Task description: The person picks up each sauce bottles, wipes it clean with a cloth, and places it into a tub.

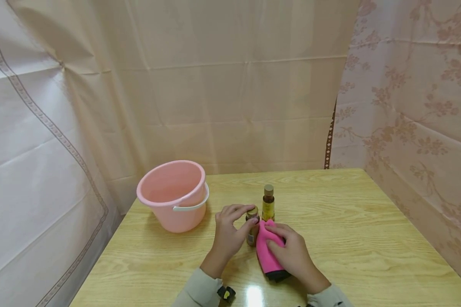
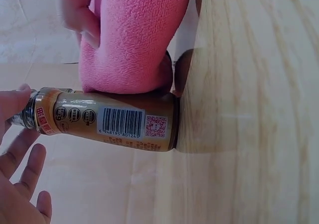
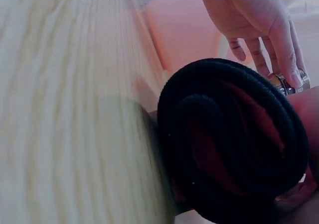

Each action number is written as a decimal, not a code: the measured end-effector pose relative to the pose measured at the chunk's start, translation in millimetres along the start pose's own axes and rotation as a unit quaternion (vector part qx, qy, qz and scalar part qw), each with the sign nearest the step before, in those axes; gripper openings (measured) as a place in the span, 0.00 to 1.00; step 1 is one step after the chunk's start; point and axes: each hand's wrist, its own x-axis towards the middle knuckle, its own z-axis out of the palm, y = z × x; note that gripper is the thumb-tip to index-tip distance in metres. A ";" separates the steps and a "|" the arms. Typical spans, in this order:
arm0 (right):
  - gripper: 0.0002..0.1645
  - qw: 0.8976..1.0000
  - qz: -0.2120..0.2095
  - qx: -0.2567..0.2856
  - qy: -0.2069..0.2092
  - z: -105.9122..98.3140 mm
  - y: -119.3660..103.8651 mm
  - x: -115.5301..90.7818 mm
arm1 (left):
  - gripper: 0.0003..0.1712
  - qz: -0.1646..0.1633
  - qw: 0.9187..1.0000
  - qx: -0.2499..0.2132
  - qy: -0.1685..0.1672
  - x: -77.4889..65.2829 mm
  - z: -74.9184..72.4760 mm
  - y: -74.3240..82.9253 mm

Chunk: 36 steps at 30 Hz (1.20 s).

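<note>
My left hand [image 1: 230, 229] pinches the gold cap of a small brown glass bottle [image 1: 251, 238], which stands upright on the table. In the left wrist view a barcode label [image 2: 121, 120] shows on its side. A pink cloth [image 1: 266, 254] with a black edge is folded in my right hand [image 1: 295, 252], which grips it right beside the bottle. Seen from the right wrist, the cloth's rolled black end [image 3: 224, 134] hides most of that bottle. Just behind stands a second bottle [image 1: 268, 206] with a yellow label and a gold cap, its base hidden by the cloth.
A pink bucket [image 1: 180, 219] with a white handle [image 1: 192, 207] stands at the left of the wooden table [image 1: 349, 221]. Beige curtains [image 1: 234, 94] hang behind the table, with patterned fabric [image 1: 426, 111] along the right side.
</note>
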 end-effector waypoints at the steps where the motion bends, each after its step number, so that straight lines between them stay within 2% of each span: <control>1: 0.24 1.000 -0.002 0.003 0.004 -0.3 -0.3 -0.2 | 0.19 0.001 1.000 0.001 0.000 -0.2 0.2 -0.2; 12: 0.27 0.995 -0.064 0.065 0.035 -3.7 -4.8 -3.2 | 0.18 0.006 1.000 0.010 -0.003 1.3 0.2 1.0; 19: 0.25 0.985 -0.087 0.142 0.036 -4.4 -7.0 -4.9 | 0.17 0.005 1.000 0.012 -0.009 1.2 -1.1 2.2; 23: 0.25 0.982 -0.103 0.153 0.043 -4.0 -7.3 -5.2 | 0.17 0.005 1.000 0.014 -0.011 0.8 -2.0 2.8; 27: 0.25 0.982 -0.104 0.155 0.038 -3.6 -6.8 -4.7 | 0.17 0.002 1.000 0.009 -0.016 0.8 -2.7 3.7; 36: 0.26 0.990 -0.065 0.124 0.012 -3.6 -5.3 -3.7 | 0.18 -0.004 1.000 0.007 -0.017 1.2 -2.9 3.4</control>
